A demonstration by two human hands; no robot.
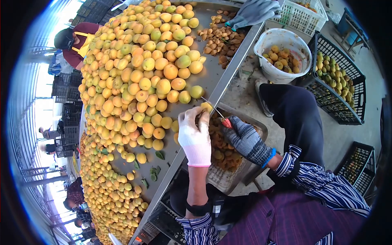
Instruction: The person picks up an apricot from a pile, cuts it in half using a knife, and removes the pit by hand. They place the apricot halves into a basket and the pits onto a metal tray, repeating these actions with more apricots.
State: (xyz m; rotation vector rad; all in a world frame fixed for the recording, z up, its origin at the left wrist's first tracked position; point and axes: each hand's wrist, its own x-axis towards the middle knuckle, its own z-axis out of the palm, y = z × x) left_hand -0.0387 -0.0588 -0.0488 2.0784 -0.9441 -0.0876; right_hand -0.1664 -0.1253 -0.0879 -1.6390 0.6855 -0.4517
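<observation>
My left hand [193, 130], in a white glove with a pink cuff, pinches a yellow apricot [206, 107] over the metal table's edge. In a grey knit glove, my right hand [247, 141] grips a small knife by its red handle [226, 122]. The thin blade points up and left, right at the apricot; whether it has cut in cannot be told. Below both hands, a pale crate [218, 179] holds orange cut fruit [222, 153], partly hidden by the gloves. A large heap of apricots [139, 81] lies left of my left hand.
Brown-orange scraps [222, 41] and a grey glove [253, 14] lie on the table's far end. A white bucket [267, 73] with fruit stands right of the table, beside black crates [341, 108]. Green leaves [154, 173] lie nearer. Another person [75, 41] bends across the heap.
</observation>
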